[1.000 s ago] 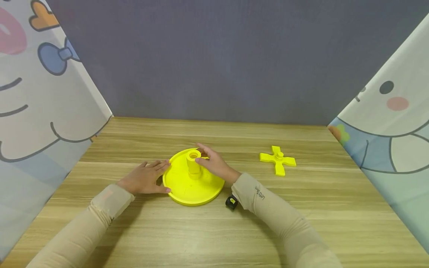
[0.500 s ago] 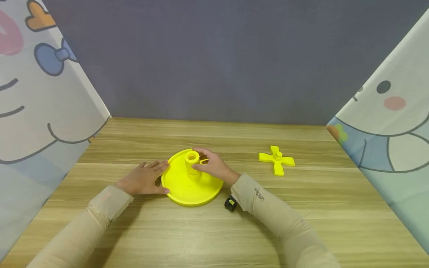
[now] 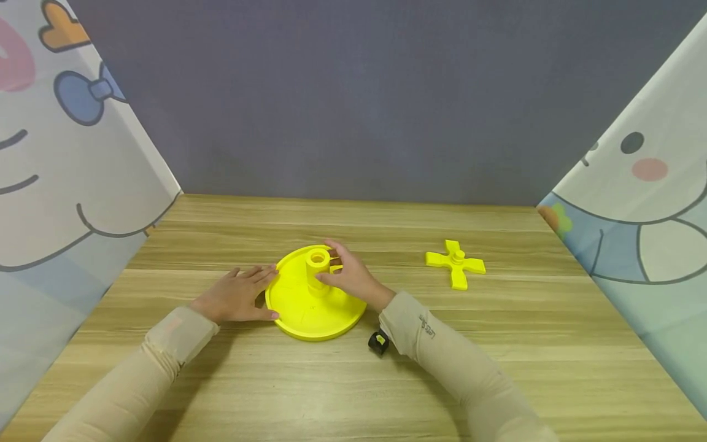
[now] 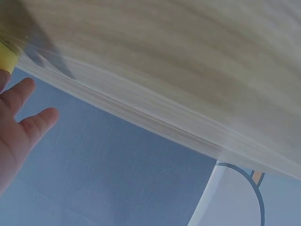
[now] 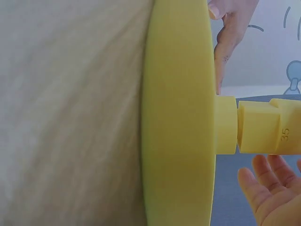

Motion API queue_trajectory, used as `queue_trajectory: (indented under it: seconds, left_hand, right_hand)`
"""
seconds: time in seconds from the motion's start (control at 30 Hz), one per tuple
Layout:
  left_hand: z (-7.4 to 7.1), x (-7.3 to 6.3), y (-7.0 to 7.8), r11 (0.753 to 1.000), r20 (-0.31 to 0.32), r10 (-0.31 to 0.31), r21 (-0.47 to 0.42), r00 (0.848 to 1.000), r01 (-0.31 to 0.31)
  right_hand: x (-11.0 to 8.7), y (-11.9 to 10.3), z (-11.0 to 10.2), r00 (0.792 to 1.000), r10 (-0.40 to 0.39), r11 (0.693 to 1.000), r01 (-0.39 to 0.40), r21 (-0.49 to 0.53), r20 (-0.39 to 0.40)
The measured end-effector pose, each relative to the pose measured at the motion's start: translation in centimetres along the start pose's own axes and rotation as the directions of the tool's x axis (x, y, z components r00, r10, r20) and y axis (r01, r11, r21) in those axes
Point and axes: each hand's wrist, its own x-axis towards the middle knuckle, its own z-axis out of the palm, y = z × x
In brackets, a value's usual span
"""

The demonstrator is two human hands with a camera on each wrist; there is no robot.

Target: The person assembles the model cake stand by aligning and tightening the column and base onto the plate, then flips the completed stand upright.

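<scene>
The right grip (image 3: pixel 356 277) was partly closed round an upright yellow tube (image 3: pixel 316 266), thumb against its near side, fingers curved loosely behind. Hollow-topped, marked 35, it stood central on a yellow disc (image 3: pixel 312 322) with a shallow rim (image 3: pixel 316 337). The left grip (image 3: pixel 236 297), fingers outstretched, touched that rim from eight to ten o'clock. Toward three o'clock, well apart, a four-armed yellow cross (image 3: pixel 456 264) lay on the bench (image 3: pixel 331 393).

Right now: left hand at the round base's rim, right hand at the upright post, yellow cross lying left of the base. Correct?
Wrong side: the yellow cross lies right of the round base, per the head view. Rest stands.
</scene>
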Motion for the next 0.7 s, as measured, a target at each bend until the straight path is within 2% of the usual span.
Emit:
queue_trajectory:
  seconds: [0.4,0.7]
  left_hand:
    - [-0.1,-0.1,-0.01,1.0,-0.001,-0.002,0.005,1.0,0.002]
    - [0.1,0.07,-0.03,1.0,-0.009,0.003,0.022,1.0,-0.003]
  right_hand:
    - [-0.33,-0.42,0.22,1.0,-0.024,1.0,0.024,-0.016,0.01]
    - [-0.33,-0.48,0.63,0.998,0.022,0.999,-0.024,-0.032,-0.062]
